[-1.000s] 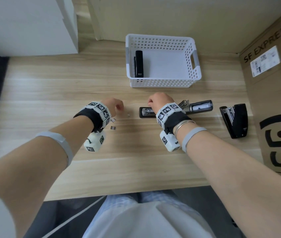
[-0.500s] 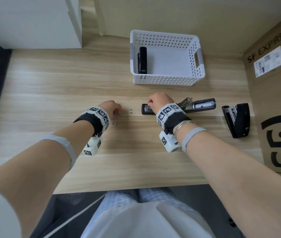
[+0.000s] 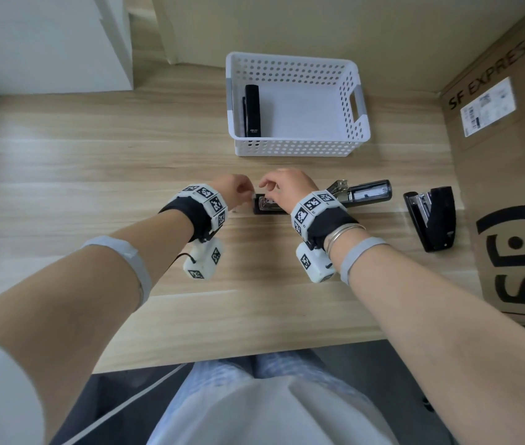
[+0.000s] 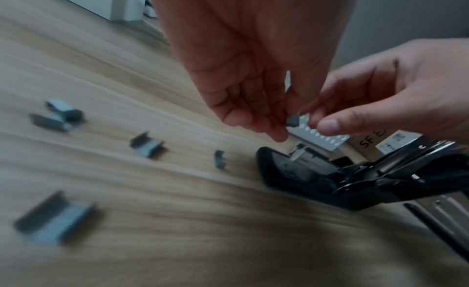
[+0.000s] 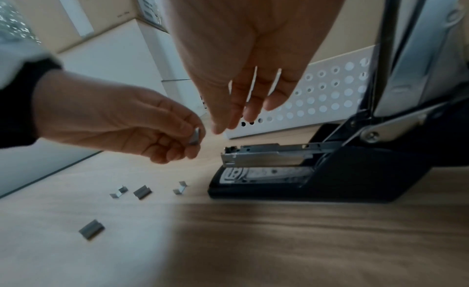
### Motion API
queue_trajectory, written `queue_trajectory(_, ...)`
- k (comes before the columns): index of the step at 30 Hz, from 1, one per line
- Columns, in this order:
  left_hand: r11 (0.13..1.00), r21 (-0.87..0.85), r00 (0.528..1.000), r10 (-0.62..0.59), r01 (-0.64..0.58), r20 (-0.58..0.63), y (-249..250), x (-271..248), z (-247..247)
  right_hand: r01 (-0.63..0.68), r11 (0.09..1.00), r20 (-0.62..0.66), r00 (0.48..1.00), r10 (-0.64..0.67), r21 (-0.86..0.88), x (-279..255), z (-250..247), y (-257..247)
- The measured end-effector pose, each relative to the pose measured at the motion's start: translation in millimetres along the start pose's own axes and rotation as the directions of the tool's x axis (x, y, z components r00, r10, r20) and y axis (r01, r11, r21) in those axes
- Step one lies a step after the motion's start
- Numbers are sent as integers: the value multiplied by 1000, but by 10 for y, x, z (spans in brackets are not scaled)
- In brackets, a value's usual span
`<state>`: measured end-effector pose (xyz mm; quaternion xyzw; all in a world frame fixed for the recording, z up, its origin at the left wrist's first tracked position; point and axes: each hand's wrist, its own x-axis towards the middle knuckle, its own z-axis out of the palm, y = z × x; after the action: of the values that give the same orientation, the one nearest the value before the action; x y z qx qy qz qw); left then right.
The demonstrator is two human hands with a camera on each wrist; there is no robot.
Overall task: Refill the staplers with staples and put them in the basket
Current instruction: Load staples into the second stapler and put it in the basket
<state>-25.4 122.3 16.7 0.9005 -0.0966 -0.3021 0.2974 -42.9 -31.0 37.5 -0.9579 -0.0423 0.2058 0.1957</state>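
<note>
Four loose staple strips (image 5: 142, 192) beside open stapler (image 5: 304, 171), left fingers (image 5: 177, 130) pinching one, right fingers (image 5: 243, 106) relaxed.

My right hand (image 3: 286, 187) covers the middle of the open black stapler (image 3: 370, 194); loose grey staple strips (image 4: 54, 219) are blurred in left-wrist view.

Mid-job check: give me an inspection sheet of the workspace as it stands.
Surface: wooden desk, loose staple pieces lying left of the open stapler.
Job's things: open stapler flat on the desk, its magazine exposed; second stapler on the desk at right; one stapler in the white basket.
Clutter: nothing seen.
Grips: left hand pinches a staple strip; right hand open above the magazine.
Cables: thin black lead at the left wrist camera.
Surroundings: cardboard box at right, white cabinet at back left.
</note>
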Motion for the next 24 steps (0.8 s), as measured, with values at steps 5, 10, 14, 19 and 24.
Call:
queue_trajectory(5, 999, -52, 999, -13, 15, 35, 192, 72, 11, 20, 994, -25, 999, -23, -105, 7, -34, 4)
queue_trajectory(10, 990, -139, 997, -12, 23, 80, 227, 116, 39, 63, 973, -60, 995, -78, -222, -33, -49, 32)
queue_trajectory(14, 989, -132, 996, -62, 69, 59, 217, 135, 61, 37, 972, -22, 999, -43, -233, -39, -33, 64)
queue_trajectory(19, 998, -16, 996, -52, 53, 76, 171, 104, 91, 2, 967, 19, 1000, 3, -256, -49, -17, 124)
queue_trajectory(24, 999, 32, 998, -45, 43, 47, 158, 105, 124, 1, 967, 10, 1000, 2, -256, -24, -3, 88)
